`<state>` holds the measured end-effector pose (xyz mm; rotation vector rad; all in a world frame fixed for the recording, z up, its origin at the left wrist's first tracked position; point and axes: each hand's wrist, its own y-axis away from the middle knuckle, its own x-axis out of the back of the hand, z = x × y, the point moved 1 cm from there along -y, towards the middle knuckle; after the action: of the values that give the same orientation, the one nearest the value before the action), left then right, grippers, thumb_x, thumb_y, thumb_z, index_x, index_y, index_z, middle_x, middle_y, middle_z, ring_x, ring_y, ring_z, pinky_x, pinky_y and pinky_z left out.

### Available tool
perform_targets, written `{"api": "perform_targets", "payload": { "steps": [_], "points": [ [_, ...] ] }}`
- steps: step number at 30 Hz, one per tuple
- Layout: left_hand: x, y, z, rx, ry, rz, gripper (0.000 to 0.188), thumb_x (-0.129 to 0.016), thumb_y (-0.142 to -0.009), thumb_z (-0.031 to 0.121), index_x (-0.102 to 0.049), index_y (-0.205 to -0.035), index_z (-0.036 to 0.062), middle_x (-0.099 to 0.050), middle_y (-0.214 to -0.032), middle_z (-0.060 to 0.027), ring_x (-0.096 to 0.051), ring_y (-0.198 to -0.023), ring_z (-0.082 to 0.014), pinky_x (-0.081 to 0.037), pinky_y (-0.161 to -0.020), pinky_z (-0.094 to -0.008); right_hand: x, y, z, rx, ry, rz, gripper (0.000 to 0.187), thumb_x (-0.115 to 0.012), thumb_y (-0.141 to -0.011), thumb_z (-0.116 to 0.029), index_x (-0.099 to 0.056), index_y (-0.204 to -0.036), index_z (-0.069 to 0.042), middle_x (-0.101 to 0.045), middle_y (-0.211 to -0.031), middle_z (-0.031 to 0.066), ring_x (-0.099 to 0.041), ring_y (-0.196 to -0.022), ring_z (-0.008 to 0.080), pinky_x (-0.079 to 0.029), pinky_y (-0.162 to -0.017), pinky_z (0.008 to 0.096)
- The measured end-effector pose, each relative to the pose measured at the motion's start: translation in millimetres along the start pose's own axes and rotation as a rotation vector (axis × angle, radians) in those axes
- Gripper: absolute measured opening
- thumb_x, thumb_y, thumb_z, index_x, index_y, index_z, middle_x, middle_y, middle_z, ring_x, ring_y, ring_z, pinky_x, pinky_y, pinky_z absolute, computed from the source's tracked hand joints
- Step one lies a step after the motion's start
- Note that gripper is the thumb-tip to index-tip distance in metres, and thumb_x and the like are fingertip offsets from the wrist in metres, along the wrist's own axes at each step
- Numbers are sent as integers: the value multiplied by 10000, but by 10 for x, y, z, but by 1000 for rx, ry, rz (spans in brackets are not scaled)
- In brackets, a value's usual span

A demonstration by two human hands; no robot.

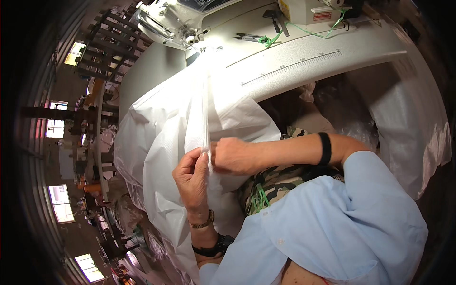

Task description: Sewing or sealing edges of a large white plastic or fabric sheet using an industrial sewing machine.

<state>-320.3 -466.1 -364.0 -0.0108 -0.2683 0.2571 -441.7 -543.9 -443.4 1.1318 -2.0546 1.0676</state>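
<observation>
A large, thin white sheet [164,142], plastic-like in its sheen, hangs in folds off the front of the sewing table. Its gathered, folded edge runs up to the needle area of a sewing machine [175,28], where bright lamp light washes out the detail. My left hand [192,176] pinches this edge between thumb and fingers, well below the machine. Close against it on the right, my right hand [233,156] is closed on the same edge; its fingertips are partly hidden behind the fold.
On the pale machine table [304,69] with its printed ruler lie thread snips [249,37] tied with green string and a black tool [275,21]. More white sheeting [403,118] drapes at the right. Shelving [111,42] and cluttered benches stand at the left.
</observation>
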Motion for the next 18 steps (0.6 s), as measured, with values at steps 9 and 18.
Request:
{"api": "perform_targets", "payload": {
  "steps": [9, 18],
  "points": [
    [-331, 18, -178, 11, -27, -186, 86, -593, -983, 58, -645, -990, -10, -539, -731, 79, -421, -623, -4, -337, -546, -175, 35, 1073, 502, -536, -75, 899, 224, -689, -872, -183, -618, -1014, -26, -611, -969, 125, -598, -927, 300, -465, -839, 379],
    [-438, 33, -204, -70, -246, -244, 85, -586, -977, 50, -613, -936, -20, -532, -729, 49, -425, -648, -10, -346, -560, -189, 205, 922, 37, -448, -747, 410, 256, -606, -965, -187, -579, -840, 34, -558, -680, 133, -517, -617, 171, -448, -595, 363]
  ]
}}
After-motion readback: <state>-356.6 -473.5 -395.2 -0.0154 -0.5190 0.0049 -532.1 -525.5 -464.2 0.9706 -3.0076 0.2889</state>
